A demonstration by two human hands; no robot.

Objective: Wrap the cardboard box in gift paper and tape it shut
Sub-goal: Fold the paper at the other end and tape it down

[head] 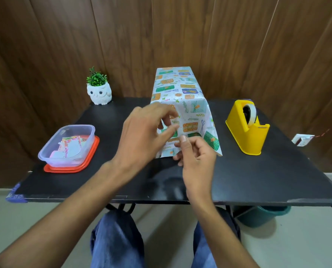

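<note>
The parcel stands in the middle of the black table (pixel 122 180), a little nearer the back edge. Its cardboard box is wholly hidden under white gift paper printed with small green and orange parcels (pixel 180 84). The paper's near end flares out loose toward the table and is not yet folded flat, and both hands are at that loose end. The left hand (pixel 147 130) has its fingers curled in front of the paper. The right hand (pixel 197 153) has thumb pressed to forefinger low on the flap — a pinch, by the look of it, but whether either hand holds paper, a strip of tape or nothing I cannot tell. The risk I see is that the flared end springs open or creases crooked if a hand lets go before tape is on, and a firm push might slide the parcel back. The yellow plastic tape dispenser (pixel 248 132) sits well apart by the right edge — reaching it would take one hand off the paper.
</note>
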